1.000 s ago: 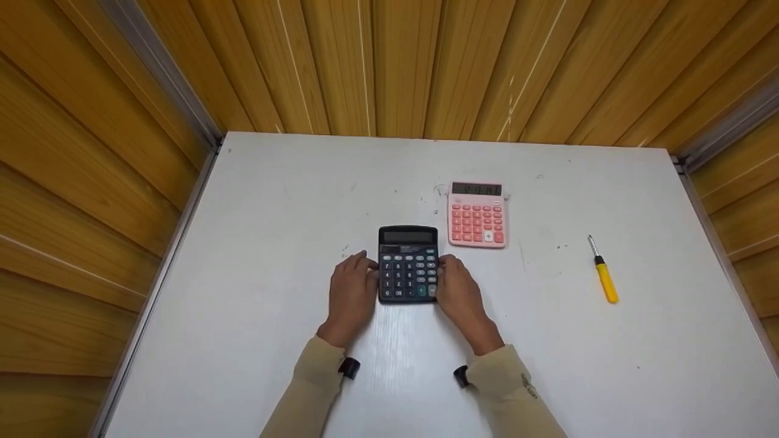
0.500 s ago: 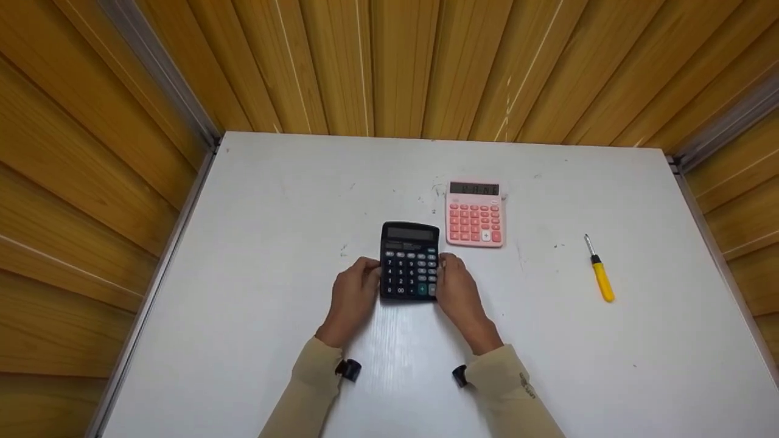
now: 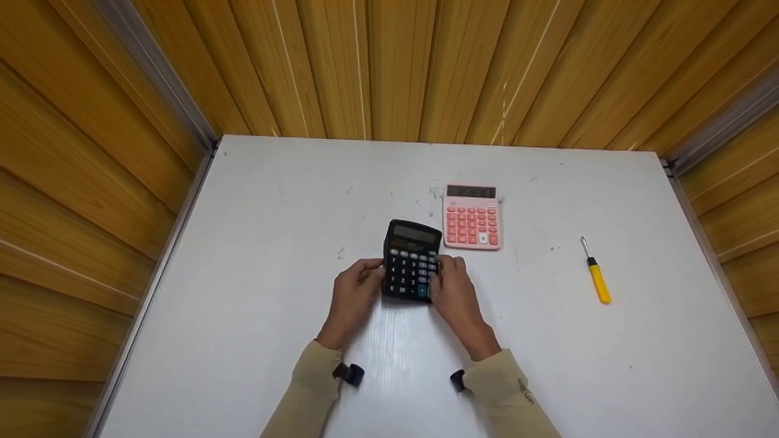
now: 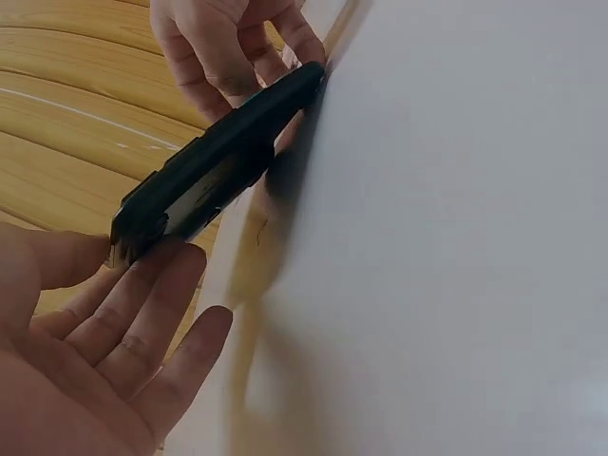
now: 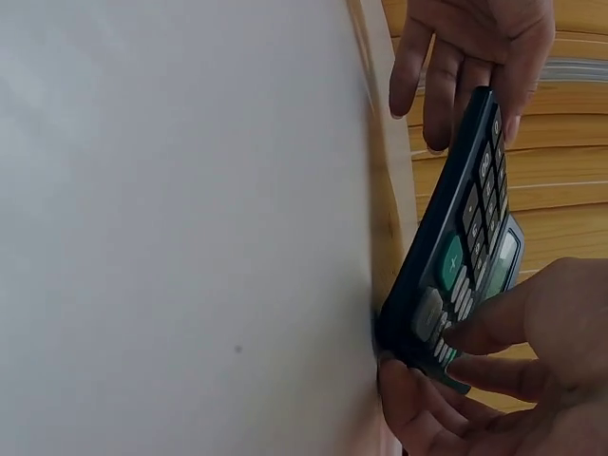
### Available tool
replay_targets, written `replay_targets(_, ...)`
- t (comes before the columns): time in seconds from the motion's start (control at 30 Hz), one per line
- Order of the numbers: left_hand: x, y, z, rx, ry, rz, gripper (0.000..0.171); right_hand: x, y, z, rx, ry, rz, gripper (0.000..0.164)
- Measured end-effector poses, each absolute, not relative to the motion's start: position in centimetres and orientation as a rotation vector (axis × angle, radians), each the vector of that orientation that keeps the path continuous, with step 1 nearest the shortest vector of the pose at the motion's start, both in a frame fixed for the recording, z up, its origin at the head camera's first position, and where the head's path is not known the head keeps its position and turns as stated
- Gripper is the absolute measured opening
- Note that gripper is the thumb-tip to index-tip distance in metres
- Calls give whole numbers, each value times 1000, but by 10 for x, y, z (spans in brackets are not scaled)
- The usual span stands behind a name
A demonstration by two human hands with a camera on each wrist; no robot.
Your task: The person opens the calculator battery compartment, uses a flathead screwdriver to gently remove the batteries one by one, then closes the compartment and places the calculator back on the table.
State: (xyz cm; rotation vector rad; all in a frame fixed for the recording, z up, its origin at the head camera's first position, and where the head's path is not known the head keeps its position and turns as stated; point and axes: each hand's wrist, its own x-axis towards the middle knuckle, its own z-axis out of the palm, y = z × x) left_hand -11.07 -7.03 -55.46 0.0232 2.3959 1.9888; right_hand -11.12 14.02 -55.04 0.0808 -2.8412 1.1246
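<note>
A black desk calculator [image 3: 403, 267] with a green plus key is tilted, its left side raised off the white table [image 3: 274, 213] and its right edge low. My left hand [image 3: 354, 295] pinches the raised left edge, thumb at the side and fingertips beneath, as the left wrist view shows. At the opposite edge my right hand [image 3: 457, 292] grips the calculator, with the thumb over the keys on the right and other fingers [image 5: 408, 394] at its lower edge. Just behind it lies a pink calculator [image 3: 472, 216], its display showing digits.
To the right lies a screwdriver [image 3: 597, 282] with a yellow handle and metal shaft, tip pointing away. Wood-patterned panels [image 3: 395, 67] rise behind the table and along both sides. Black wrist straps show at both cuffs.
The black calculator has gone from lying flat to tilted, left side lifted and turned slightly clockwise. My right thumb has moved onto its keys. The pink calculator and screwdriver stay in place.
</note>
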Motion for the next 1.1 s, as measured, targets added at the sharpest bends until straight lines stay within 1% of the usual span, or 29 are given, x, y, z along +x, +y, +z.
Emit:
replay_targets(0.2, -108, -67, -555, 56, 2347, 2062, 28, -106, 137, -546, 95, -2833, 1083, 34)
replay_targets(0.43, -109, -66, -556, 102, 2353, 2093, 26, -106, 135, -541, 8, -2871, 1211, 40)
replay_targets(0.5, -109, -65, -555, 121, 2350, 2110, 26, -106, 135, -539, -24, -2882, 1265, 46)
replay_targets(0.63, -109, -63, -555, 130, 2352, 2113, 27, -105, 134, -537, -78, -2905, 1351, 65)
replay_targets(0.7, -108, -61, -555, 122, 2348, 2105, 28, -104, 133, -536, -91, -2909, 1374, 72)
replay_targets(0.97, -102, -55, -555, 165, 2231, 2164, 28, -102, 131, -532, -71, -2932, 1413, 86)
replay_targets(1.1, -101, -53, -557, 206, 2282, 2097, 28, -101, 130, -530, -49, -2951, 1421, 88)
